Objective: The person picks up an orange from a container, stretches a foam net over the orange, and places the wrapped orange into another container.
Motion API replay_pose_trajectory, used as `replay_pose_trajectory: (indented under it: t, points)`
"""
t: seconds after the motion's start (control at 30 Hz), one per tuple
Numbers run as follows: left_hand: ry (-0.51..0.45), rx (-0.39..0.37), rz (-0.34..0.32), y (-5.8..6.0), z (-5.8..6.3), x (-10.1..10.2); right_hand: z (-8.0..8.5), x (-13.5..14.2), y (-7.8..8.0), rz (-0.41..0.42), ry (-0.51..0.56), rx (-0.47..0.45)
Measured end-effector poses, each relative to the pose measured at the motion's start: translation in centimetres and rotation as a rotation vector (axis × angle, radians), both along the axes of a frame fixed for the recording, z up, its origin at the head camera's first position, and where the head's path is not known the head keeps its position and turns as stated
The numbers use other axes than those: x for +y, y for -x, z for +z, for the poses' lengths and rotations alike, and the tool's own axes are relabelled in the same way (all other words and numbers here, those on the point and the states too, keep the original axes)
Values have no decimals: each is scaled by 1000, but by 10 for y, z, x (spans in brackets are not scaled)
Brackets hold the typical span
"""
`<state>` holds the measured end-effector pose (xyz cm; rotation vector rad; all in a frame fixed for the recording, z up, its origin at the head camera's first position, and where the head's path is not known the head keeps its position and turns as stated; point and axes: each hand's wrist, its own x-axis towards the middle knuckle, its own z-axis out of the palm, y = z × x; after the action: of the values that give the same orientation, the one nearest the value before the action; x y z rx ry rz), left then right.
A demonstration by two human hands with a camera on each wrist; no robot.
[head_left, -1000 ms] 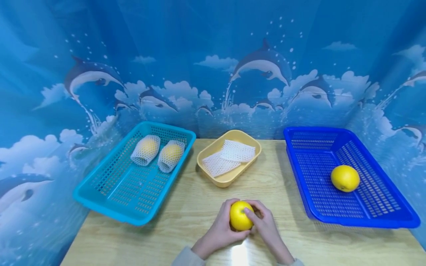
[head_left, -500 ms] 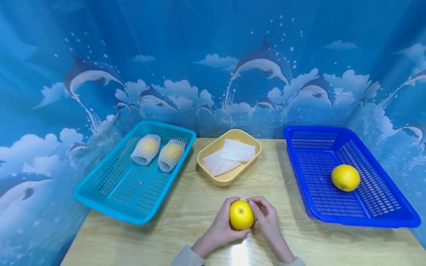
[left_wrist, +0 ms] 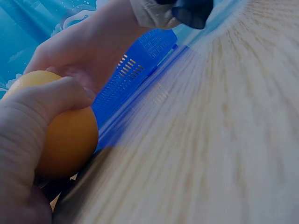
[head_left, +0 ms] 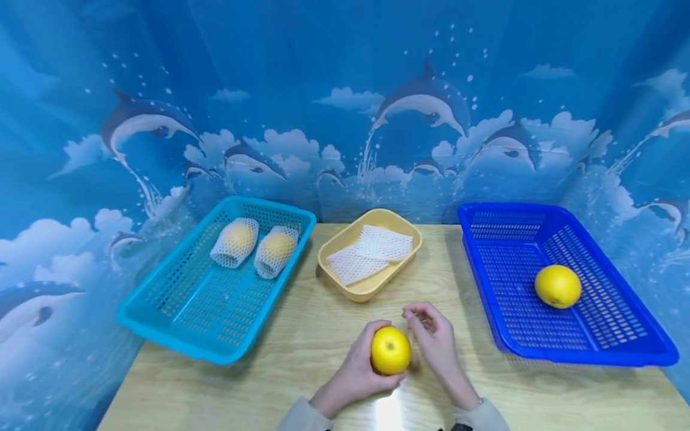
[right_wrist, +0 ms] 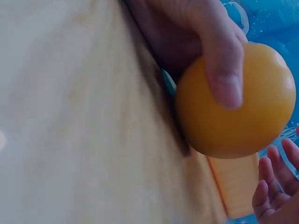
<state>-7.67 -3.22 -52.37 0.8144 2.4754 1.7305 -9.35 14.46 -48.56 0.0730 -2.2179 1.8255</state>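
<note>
In the head view my left hand (head_left: 358, 365) grips a round yellow orange (head_left: 390, 351) just above the wooden table, its stem dimple facing up. The thumb lies across the orange's near side, seen too in the left wrist view, where the orange (left_wrist: 70, 135) fills the palm. To the right of the fruit, my right hand (head_left: 433, 338) is raised with loosely bent fingers, apart from the orange. Nothing shows in those fingers (right_wrist: 275, 175) in the right wrist view, where the orange (right_wrist: 252, 112) sits beside them.
A teal basket (head_left: 178, 350) on the left contains two yellow fruits (head_left: 239, 240) in white foam nets. Behind the hands stands a small yellow tray (head_left: 363, 294) with two foam nets (head_left: 385, 242). On the right, a blue basket (head_left: 587, 360) holds another orange (head_left: 557, 287).
My right hand has let go of the orange and drawn away to the right and slightly back. The left hand keeps its grip, with the stem dimple now uncovered.
</note>
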Motion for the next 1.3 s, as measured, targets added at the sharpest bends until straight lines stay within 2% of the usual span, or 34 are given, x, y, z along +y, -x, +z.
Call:
replay_pose_trajectory:
  t: [0.13,0.27,0.43,0.57,0.7,0.8,0.93,1.13,1.3]
  points:
    - [5,5,-3,0,0,0,20,-2,6,-14,-88,81]
    - [-1,27,5,1,0,0,41,-5,14,-25,-126,166]
    - [-24,64,24,1,-1,1,36,-1,37,-49,-221,265]
    - [-41,104,15,3,-4,2,36,2,54,-55,-309,349]
    - [-41,104,-6,3,-6,1,44,2,68,-36,-370,346]
    - [-24,56,-11,2,-4,1,52,1,77,-13,-424,291]
    - [-4,-1,-8,1,-2,0,61,0,90,9,-484,287]
    - [-7,-5,-10,1,-2,1,62,1,112,28,-580,357]
    - [-4,-20,-4,0,-2,2,59,2,128,73,-677,340]
